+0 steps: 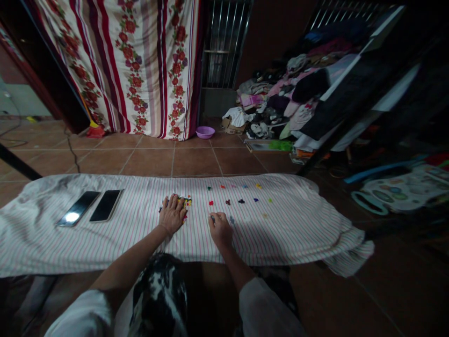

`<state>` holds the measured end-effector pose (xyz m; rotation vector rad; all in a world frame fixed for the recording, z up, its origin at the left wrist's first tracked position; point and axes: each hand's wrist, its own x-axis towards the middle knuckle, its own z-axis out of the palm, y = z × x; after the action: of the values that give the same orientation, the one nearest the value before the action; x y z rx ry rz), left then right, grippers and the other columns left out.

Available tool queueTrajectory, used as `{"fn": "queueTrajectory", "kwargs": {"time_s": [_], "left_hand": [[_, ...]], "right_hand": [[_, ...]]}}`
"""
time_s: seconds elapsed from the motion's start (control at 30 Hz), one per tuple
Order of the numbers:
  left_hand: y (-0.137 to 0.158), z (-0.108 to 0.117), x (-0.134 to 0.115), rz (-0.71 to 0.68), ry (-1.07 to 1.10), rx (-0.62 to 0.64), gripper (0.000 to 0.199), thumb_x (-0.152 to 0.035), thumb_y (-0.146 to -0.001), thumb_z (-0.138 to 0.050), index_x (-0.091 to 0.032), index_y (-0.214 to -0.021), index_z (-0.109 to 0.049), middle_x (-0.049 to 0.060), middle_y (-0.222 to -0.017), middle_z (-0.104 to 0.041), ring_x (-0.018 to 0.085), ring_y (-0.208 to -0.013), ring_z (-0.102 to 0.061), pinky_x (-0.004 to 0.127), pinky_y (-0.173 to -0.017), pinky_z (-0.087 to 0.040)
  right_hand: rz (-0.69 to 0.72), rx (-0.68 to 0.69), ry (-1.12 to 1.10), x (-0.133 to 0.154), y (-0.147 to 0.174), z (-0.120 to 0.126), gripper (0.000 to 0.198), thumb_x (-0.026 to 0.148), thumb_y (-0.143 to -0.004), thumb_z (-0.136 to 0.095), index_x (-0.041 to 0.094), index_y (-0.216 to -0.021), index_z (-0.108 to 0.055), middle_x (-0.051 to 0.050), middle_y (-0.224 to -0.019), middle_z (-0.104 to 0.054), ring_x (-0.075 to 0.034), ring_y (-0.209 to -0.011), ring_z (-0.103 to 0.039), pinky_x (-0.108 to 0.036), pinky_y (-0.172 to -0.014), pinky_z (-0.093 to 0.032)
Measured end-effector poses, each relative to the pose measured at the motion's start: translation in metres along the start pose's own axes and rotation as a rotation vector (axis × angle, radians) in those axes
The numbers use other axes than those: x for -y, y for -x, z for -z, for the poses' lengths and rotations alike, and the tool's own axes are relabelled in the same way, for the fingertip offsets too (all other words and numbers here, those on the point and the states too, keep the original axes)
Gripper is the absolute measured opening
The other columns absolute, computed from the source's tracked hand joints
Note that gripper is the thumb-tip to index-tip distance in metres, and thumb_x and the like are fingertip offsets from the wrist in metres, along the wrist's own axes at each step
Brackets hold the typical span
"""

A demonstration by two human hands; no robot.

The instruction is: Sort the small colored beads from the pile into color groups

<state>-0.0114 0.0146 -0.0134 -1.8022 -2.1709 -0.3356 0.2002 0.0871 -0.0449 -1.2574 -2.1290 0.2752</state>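
Observation:
My left hand (pixel 172 215) lies flat, fingers spread, over a heap of small multicoloured pieces (pixel 184 202) and hides part of it. To its right, my right hand (pixel 220 228) is closed, with a small dark piece (pixel 212 217) at its fingertips; its exact kind is too small to make out. Just beside that hand lies a grey-blue group (pixel 232 219). Beyond it, little groups sorted by colour form rows, among them a green one (pixel 209 188), a red one (pixel 211 202), a black one (pixel 241 201) and a yellow one (pixel 258 186).
A striped cloth (pixel 133 243) covers the low surface before me. Two phones (pixel 106 206) lie on its left side. On the tiled floor beyond are a purple basin (pixel 205 132), a red dustpan (pixel 96 131) and a big clothes pile (pixel 280 100). A floral curtain (pixel 150 70) hangs behind.

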Motion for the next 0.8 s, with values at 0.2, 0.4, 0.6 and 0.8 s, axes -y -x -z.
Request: {"fn": "queueTrajectory", "kwargs": {"time_s": [0.2, 0.4, 0.6, 0.8], "left_hand": [[-0.018, -0.011, -0.024, -0.110, 0.050, 0.013, 0.054, -0.045, -0.097, -0.030, -0.018, -0.138, -0.052, 0.014, -0.150, -0.046, 0.029, -0.145, -0.032, 0.054, -0.120, -0.019], [-0.037, -0.030, -0.032, -0.039, 0.056, 0.135, 0.055, -0.046, -0.096, -0.030, -0.017, -0.137, -0.053, 0.013, -0.148, -0.048, 0.029, -0.143, -0.035, 0.053, -0.120, -0.017], [-0.047, -0.032, 0.011, 0.062, 0.035, 0.129, 0.055, -0.051, -0.096, -0.028, -0.020, -0.129, -0.058, 0.016, -0.136, -0.058, 0.034, -0.132, -0.046, 0.063, -0.107, -0.031], [-0.020, -0.025, 0.055, -0.024, 0.046, 0.129, 0.044, -0.039, -0.097, -0.027, -0.030, -0.128, -0.058, 0.009, -0.136, -0.059, 0.026, -0.127, -0.051, 0.053, -0.102, -0.043]], "right_hand": [[0.009, 0.006, 0.026, 0.001, -0.002, 0.002, 0.023, 0.027, -0.095, -0.048, 0.019, -0.100, -0.070, -0.007, -0.100, -0.063, -0.015, -0.085, -0.059, -0.025, -0.072, -0.037], [0.027, 0.006, 0.010, -0.001, -0.002, 0.002, 0.026, 0.027, -0.096, -0.046, 0.018, -0.100, -0.070, -0.008, -0.099, -0.064, -0.016, -0.084, -0.060, -0.025, -0.071, -0.037], [0.027, 0.001, -0.006, -0.002, -0.002, 0.001, 0.028, 0.029, -0.096, -0.045, 0.017, -0.100, -0.070, -0.009, -0.099, -0.064, -0.016, -0.085, -0.059, -0.026, -0.072, -0.037], [0.033, -0.026, -0.015, -0.003, -0.001, -0.001, 0.028, 0.029, -0.096, -0.044, 0.018, -0.099, -0.069, -0.008, -0.098, -0.063, -0.016, -0.085, -0.059, -0.025, -0.071, -0.038]]}}
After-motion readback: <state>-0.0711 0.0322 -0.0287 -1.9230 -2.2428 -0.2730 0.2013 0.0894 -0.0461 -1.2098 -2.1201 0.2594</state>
